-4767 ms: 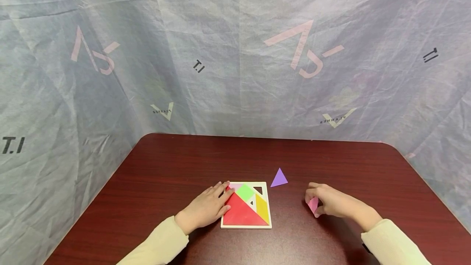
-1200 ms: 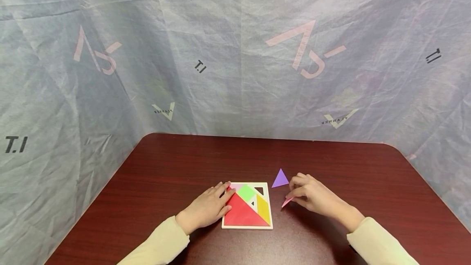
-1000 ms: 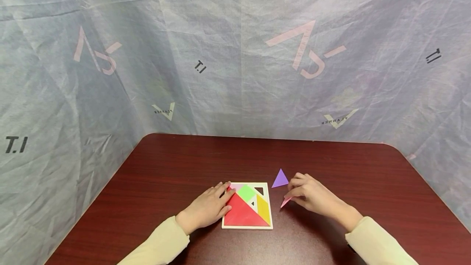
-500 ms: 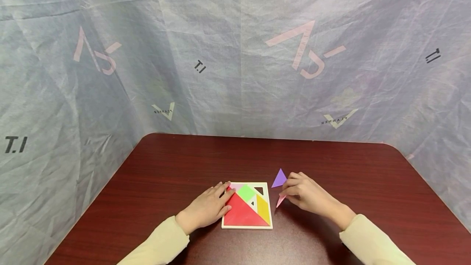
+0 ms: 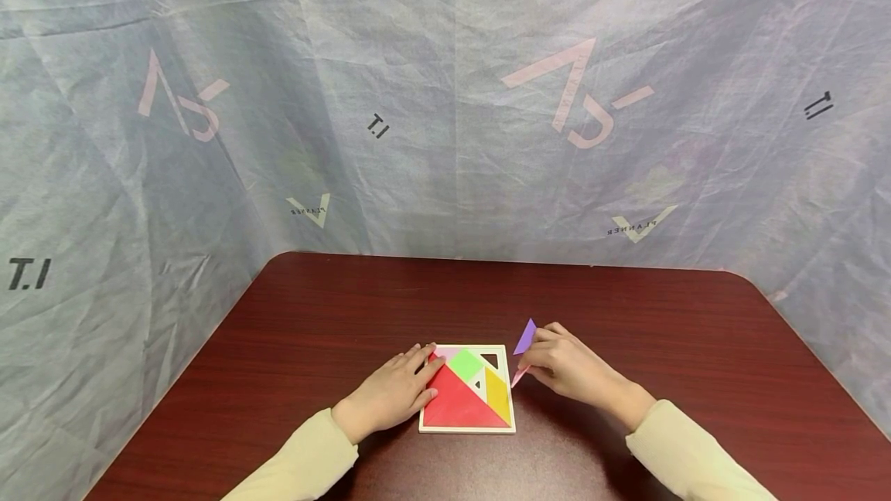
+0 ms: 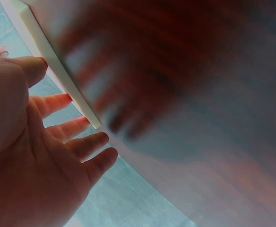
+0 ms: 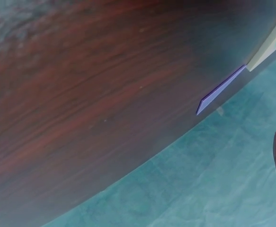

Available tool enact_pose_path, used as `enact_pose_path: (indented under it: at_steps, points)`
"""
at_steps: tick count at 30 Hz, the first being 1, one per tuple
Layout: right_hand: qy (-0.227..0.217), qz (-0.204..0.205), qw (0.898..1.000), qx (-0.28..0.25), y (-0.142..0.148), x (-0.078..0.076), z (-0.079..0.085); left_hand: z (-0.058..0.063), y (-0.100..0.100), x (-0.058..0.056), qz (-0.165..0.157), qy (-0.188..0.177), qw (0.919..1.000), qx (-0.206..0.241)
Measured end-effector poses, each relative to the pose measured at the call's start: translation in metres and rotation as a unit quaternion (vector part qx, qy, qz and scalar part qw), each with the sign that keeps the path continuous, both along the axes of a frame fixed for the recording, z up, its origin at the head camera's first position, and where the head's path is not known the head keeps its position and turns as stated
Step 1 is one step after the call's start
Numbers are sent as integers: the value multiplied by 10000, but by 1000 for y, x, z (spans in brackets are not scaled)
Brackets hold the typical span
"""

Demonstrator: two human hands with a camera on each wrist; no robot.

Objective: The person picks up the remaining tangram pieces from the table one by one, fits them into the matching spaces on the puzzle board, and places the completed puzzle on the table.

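A square white tangram tray (image 5: 465, 431) lies flat on the table, seen edge-on in the left wrist view. In it are a large red area (image 5: 455, 400), a green square (image 5: 465, 364), a yellow parallelogram (image 5: 496, 398) and a pale pink piece (image 5: 448, 350). Two white recesses with dark triangular holes show at its right. My left hand (image 5: 387, 394) rests fingers-out on the tray's left edge. My right hand (image 5: 574, 368) pinches a pink tangram piece (image 5: 519, 376), tilted, beside the tray's right edge. Behind those fingers lies a purple triangle (image 5: 524, 337), partly hidden in the head view.
The dark red wooden table (image 5: 334, 308) has rounded far corners. Grey printed cloth (image 5: 418, 99) hangs around its back and sides. The purple triangle lies close to the tray's far right corner.
My right hand has carried the pink tangram piece leftward, from the right of the table to the tray's right edge, now covering part of the purple triangle. My left hand has stayed put.
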State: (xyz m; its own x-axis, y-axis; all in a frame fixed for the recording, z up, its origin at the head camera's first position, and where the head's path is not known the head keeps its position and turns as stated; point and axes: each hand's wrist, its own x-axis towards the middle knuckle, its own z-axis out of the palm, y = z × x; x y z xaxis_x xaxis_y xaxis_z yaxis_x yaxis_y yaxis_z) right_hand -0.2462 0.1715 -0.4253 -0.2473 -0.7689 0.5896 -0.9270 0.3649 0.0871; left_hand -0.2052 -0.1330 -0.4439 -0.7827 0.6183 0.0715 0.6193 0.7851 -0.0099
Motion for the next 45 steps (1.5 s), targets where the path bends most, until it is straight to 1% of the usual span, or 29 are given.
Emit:
enact_pose_path:
  at_steps: [8,14,21,26,31,34,39,42,45]
  points:
    - [94,-150,9998,0,-7,1,-1,0,0,0,17,-30,10000,-9]
    - [-2,-100,9999,47,-11,0,-2,0,0,-1,34,-77,10000,-13]
    - [50,-62,9999,138,-16,-2,-2,-1,0,-1,28,-40,10000,-17]
    - [-148,-123,9997,134,-20,-1,-3,-1,0,-1,22,-38,10000,-26]
    - [-174,-121,9997,121,-24,-1,-4,-2,0,-1,29,-62,10000,2]
    - [-69,-69,9999,63,-26,-1,-4,-3,-1,-1,13,-49,10000,26]
    - [113,150,9998,-10,-29,-2,-4,-3,-1,-1,5,-27,10000,17]
    - [93,290,9995,-20,-30,-3,-4,-2,-1,-2,17,-32,10000,5]
    - [62,312,9995,12,-31,-4,-5,-2,-1,-2,15,-32,10000,3]
